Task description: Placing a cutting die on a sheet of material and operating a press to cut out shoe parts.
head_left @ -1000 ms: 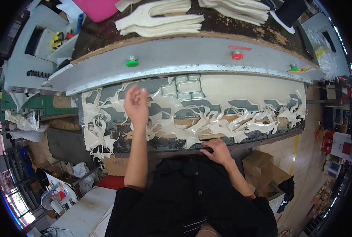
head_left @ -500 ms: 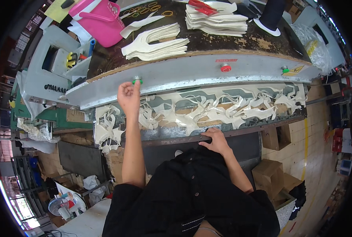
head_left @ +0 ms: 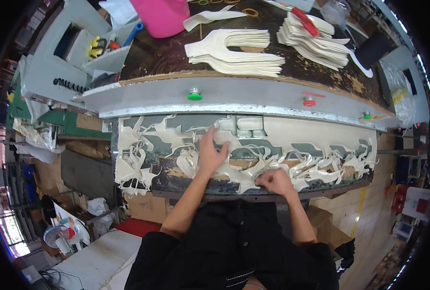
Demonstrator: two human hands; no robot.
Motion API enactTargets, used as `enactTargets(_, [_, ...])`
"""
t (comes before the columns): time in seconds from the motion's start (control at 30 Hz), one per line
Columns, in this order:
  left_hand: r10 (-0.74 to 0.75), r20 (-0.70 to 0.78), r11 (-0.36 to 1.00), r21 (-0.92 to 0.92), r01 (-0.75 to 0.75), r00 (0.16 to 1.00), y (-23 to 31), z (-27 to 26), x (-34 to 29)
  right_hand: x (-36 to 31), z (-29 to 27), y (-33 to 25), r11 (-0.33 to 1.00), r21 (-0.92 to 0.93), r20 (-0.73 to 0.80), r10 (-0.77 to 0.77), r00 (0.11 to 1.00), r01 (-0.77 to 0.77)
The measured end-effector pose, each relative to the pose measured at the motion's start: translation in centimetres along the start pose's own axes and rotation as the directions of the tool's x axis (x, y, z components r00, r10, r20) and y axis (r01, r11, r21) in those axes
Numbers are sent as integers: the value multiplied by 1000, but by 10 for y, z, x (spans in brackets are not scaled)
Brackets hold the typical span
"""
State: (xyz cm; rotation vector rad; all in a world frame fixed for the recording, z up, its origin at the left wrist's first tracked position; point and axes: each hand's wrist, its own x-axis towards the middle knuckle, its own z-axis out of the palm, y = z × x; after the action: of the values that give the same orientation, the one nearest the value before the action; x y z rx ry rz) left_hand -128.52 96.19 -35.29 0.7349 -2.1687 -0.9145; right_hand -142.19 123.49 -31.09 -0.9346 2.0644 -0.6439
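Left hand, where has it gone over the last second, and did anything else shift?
The left hand came back down from the green button and now lies spread on the cream cut-out sheet. The right hand moved from the bed's near edge onto the sheet, fingers curled on it. The stacks of cut pieces stayed put.

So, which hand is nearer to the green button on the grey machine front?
Left. The left hand lies on the cut-out white sheet, just below the green button. The right hand is lower and further right, at the near edge.
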Motion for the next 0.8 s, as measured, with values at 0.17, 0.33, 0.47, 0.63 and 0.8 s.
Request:
enactTargets(0.17, [56,63,994,91,-62,996,-18,31,-9,96,-9,3,960,-68,-700,-240,673,272])
enactTargets(0.33, [-6,110,994,105,-5,994,-34,33,-16,133,4,21,920,-252,-644,-390,658,299])
enactTargets(0.47, [-26,90,995,100,17,996,-37,36,-17,141,14,36,937,-211,-640,-347,686,277])
enactTargets(0.63, [-43,88,994,102,34,995,-36,35,-18,141,14,40,947,-217,-581,-319,749,235])
enactTargets(0.8, [-57,62,993,103,50,996,-39,37,-22,141,18,41,945,-225,-550,-324,770,237])
